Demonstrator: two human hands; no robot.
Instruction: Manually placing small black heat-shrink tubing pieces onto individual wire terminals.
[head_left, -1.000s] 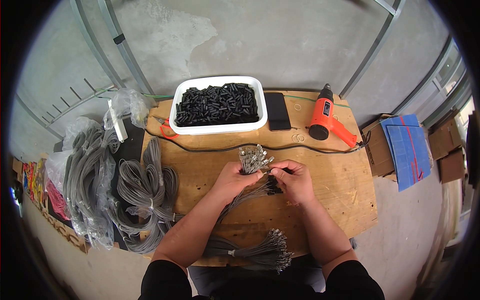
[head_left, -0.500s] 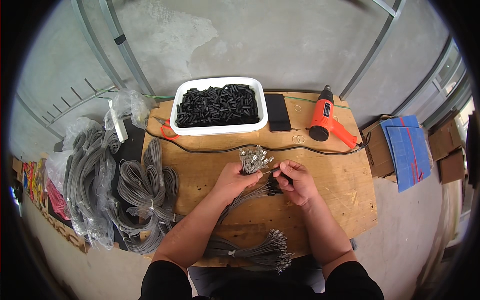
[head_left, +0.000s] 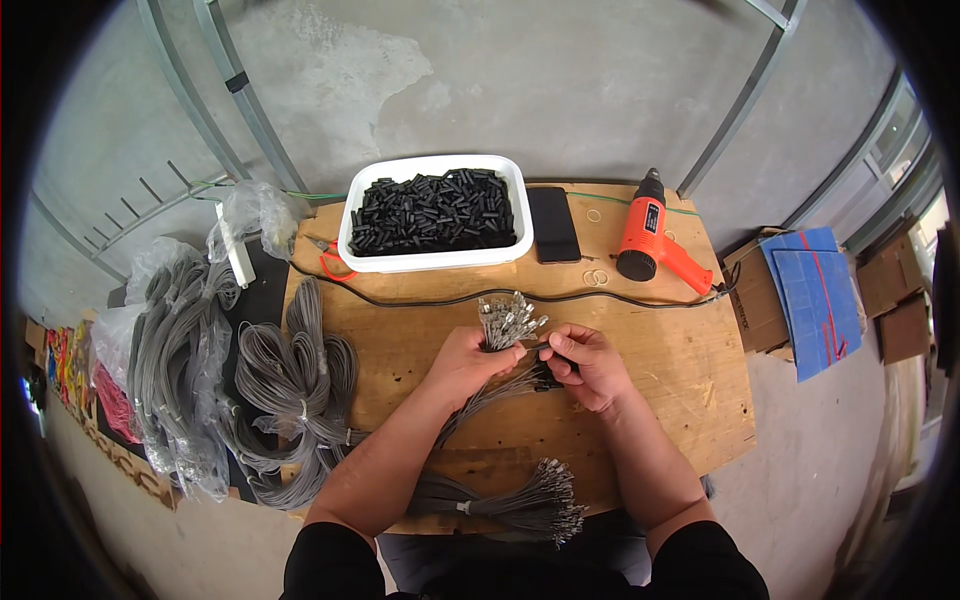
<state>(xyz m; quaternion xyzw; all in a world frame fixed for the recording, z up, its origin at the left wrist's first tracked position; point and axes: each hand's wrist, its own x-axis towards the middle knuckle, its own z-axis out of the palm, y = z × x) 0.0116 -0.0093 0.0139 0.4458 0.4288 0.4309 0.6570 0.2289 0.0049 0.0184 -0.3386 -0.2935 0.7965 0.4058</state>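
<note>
Wires (head_left: 500, 385), a thin grey bundle tipped with small metal terminals, lie gripped over the middle of the tabletop (head_left: 690, 370), their terminal ends fanning up just beyond the left hand (head_left: 465, 362). That hand's fingers are curled shut round the bundle below the terminals; the right hand (head_left: 590, 365) pinches closed on a small dark piece at one wire's end, though what exactly sits between its fingertips is too small to tell. Nearer the person, a second tied bunch (head_left: 510, 500) rests at the tabletop's front edge. Such wires look light and limp, likely to splay or slip if held loosely, so a firm hold just behind the terminals seems best. To the left, grey coils (head_left: 300, 390) pile up, some in clear bags. Farther off stand a white tub (head_left: 435, 262) of short black sleeves (head_left: 432, 208), a dark phone (head_left: 553, 223) and an orange heat gun (head_left: 655, 235). The bundle's tail is hidden beneath the left wrist.
</note>
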